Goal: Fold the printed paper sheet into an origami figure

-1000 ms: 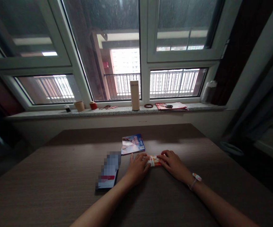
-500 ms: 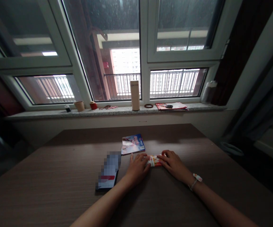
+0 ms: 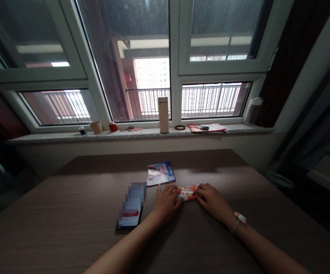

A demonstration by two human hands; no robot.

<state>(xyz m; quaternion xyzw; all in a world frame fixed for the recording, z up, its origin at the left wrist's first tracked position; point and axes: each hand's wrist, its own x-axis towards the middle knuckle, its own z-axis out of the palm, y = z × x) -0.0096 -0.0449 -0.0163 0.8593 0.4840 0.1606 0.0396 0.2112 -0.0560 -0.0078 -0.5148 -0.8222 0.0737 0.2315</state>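
A small flat piece of folded printed paper [image 3: 187, 193], red, orange and white, lies on the brown table between my hands. My left hand [image 3: 167, 202] grips its left end, thumb at the near edge and fingertips over the far side, the index finger raised slightly apart. At the right end, my right hand [image 3: 210, 199] pinches the paper with its fingers bent together; a pale bracelet [image 3: 237, 220] is on that wrist. Both ends are partly hidden under fingers. Beyond my left hand lies a blue-and-pink printed booklet [image 3: 161, 173]. A phone [image 3: 132, 207], its screen blurred, is beside my left forearm.
Along the stone windowsill [image 3: 142, 136] behind the table [image 3: 67, 198] stand a beige flask [image 3: 163, 115], a paper cup [image 3: 96, 128], a red spool [image 3: 112, 127] and a bottle [image 3: 252, 111]. A dark bracelet [image 3: 179, 128] and scissors [image 3: 204, 128] on red-edged papers [image 3: 217, 128] lie there too.
My right hand's fingers have drawn back slightly to the right and closed up, uncovering more of the paper's far right edge. My left hand has stayed in place.
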